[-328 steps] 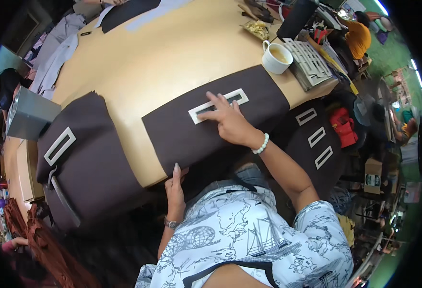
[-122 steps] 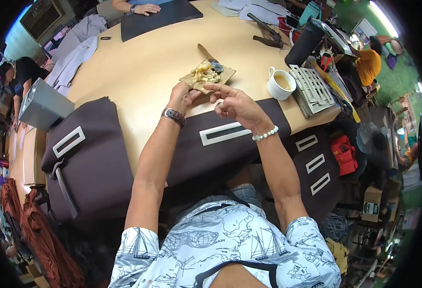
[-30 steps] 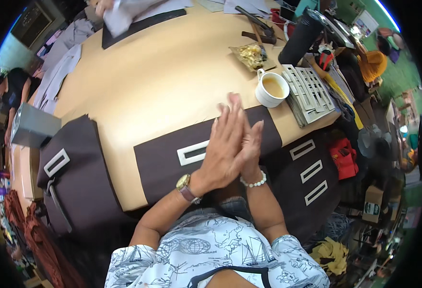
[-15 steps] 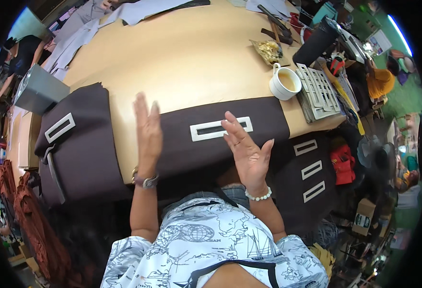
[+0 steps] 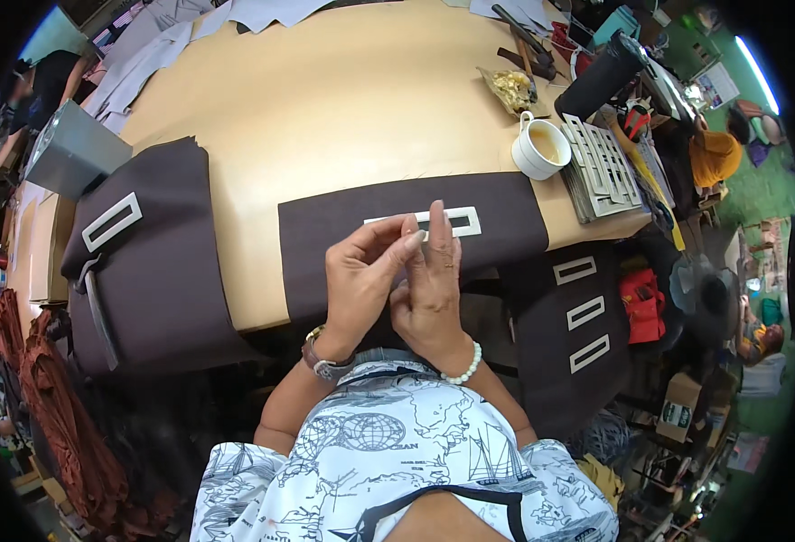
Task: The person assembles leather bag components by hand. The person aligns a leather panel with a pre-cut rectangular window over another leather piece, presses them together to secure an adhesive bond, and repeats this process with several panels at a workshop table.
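My left hand (image 5: 361, 278) and my right hand (image 5: 435, 294) meet above the near edge of the table. The left thumb and forefinger are pinched together beside the right hand's fingers; anything between them is too small to make out. My right hand has fingers stretched upward, with no object visible in it. Behind the hands a dark brown sheet (image 5: 325, 215) lies along the table edge. On it sits a white rectangular frame (image 5: 462, 221) with a slot, partly covered by my fingers.
Another brown piece with a white frame (image 5: 112, 222) lies at left beside a grey metal block (image 5: 77, 149). A cup of drink (image 5: 540, 147) stands at right next to stacked slotted cards (image 5: 601, 167). Hammers (image 5: 526, 45) lie farther back. A person (image 5: 43, 90) is at far left.
Both hands were apart and spread over the table. They have come together in front of the brown sheet, and the left fingers have closed into a pinch.
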`<state>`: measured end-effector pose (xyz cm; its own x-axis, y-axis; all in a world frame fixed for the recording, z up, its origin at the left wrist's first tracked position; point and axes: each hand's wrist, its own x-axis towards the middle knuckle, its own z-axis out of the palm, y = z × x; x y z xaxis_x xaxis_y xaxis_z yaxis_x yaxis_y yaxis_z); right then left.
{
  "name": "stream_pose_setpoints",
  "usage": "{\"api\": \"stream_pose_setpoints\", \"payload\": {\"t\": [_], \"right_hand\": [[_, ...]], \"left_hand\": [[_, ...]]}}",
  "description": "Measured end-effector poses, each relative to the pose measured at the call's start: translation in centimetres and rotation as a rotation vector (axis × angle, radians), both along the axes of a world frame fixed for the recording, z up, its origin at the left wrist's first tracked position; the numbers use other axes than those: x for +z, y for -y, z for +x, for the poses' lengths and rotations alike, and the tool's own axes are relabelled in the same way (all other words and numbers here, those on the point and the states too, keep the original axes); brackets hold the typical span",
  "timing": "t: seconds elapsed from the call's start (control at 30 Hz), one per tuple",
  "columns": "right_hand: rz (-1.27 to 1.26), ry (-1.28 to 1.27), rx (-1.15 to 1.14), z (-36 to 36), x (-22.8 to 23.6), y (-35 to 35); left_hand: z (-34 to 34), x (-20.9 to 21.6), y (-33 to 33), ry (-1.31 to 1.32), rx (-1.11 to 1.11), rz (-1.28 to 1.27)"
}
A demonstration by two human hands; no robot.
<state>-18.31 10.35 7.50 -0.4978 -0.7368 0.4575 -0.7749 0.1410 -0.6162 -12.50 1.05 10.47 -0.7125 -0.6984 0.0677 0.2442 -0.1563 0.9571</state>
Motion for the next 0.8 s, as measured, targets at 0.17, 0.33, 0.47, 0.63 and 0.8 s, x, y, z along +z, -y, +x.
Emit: {"api": "stream_pose_setpoints", "payload": {"t": [0.17, 0.33, 0.47, 0.63, 0.8], "right_hand": [[0.152, -0.079, -0.075, 0.8, -0.3, 0.8], [0.157, -0.080, -0.062, 1.0, -0.2, 1.2], [-0.003, 0.191, 0.107, 0.3, -0.4, 0.5], [-0.093, 0.360, 0.142, -0.2, 0.5, 0.1], [-0.064, 0.323, 0.169, -0.4, -0.2, 0.3]], "left_hand": [[-0.7, -1.5, 0.5, 0.038, 0.106, 0.045], [-1.6, -2.4, 1.5, 0.020, 0.137, 0.034], [-1.8, -2.4, 2.3, 0.001, 0.103, 0.162], [0.0, -3.2, 4.1, -0.040, -0.017, 0.214], [-0.2, -2.0, 1.7, 0.045, 0.013, 0.185]]}}
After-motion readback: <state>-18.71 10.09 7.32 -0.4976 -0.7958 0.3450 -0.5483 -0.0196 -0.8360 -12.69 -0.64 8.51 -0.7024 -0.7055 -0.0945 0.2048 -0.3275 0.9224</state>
